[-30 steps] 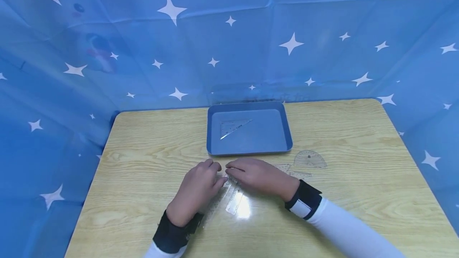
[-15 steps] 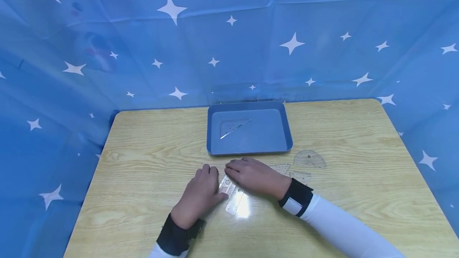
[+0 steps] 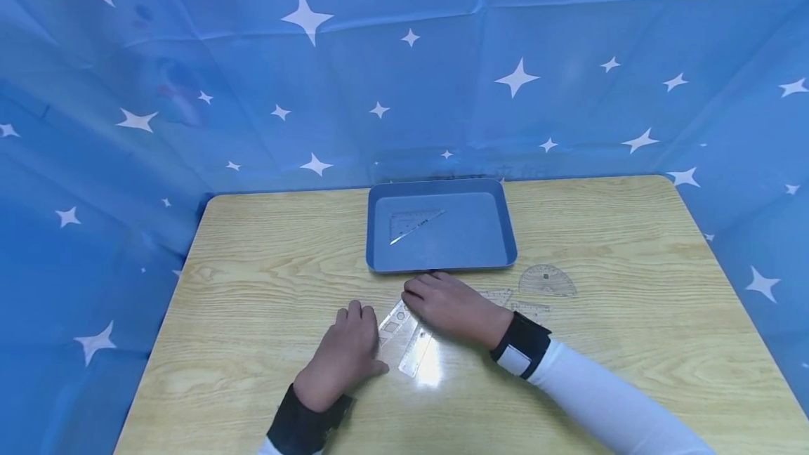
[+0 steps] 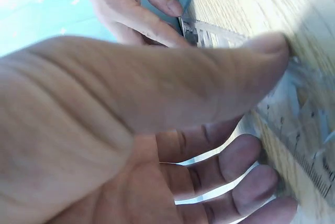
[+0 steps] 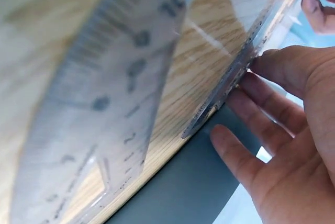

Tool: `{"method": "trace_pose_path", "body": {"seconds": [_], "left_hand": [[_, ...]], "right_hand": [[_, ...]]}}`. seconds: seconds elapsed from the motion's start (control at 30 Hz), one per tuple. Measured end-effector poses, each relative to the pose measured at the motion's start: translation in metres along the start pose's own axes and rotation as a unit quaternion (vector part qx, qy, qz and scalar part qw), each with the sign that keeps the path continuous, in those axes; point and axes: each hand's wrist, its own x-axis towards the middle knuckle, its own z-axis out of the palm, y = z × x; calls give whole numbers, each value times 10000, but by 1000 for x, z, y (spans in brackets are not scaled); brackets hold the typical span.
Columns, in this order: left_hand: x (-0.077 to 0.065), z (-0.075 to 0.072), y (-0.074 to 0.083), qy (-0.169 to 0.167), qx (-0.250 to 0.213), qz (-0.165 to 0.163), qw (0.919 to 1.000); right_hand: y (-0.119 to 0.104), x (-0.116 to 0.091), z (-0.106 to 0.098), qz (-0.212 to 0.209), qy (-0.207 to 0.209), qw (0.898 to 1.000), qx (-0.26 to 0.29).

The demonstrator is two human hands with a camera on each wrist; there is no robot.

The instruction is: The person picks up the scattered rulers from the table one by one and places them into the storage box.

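My right hand [image 3: 449, 304] pinches the upper end of a clear ruler with shaped cutouts [image 3: 392, 325], just in front of the blue tray. In the right wrist view, its thumb and fingers [image 5: 251, 109] meet at the edge of clear plastic. Beside the ruler's lower end, my left hand [image 3: 344, 353] lies with fingers extended and thumb apart; in the left wrist view, its thumb [image 4: 209, 77] crosses in front of clear marked plastic, and contact cannot be told. Another clear straight ruler [image 3: 413, 353] slants below the right hand. A clear set square [image 3: 496, 295] is partly covered by that hand.
The blue tray [image 3: 468, 230] stands at the back with a clear set square [image 3: 411, 223] inside. Right of my right hand lie a clear protractor [image 3: 546, 281] and another clear marked piece [image 3: 532, 311]. Behind the wooden table [image 3: 272, 251] hangs a starry blue cloth [image 3: 404, 76].
My left hand has drawn down and left from the cutout ruler's upper end, fingers straightening. The right hand stays near it, having moved slightly; more of the ruler shows between the hands.
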Motion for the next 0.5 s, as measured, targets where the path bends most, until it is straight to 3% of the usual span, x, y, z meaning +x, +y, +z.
{"method": "trace_pose_path", "body": {"seconds": [0.27,0.5], "left_hand": [[-9,-5,-8,-232,-248,-163,9993],[-9,-3,-11,-339,-311,-309,9985]], "right_hand": [[1,0,3,75,-364,9993,-61],[3,2,3,68,-205,9997,118]]}}
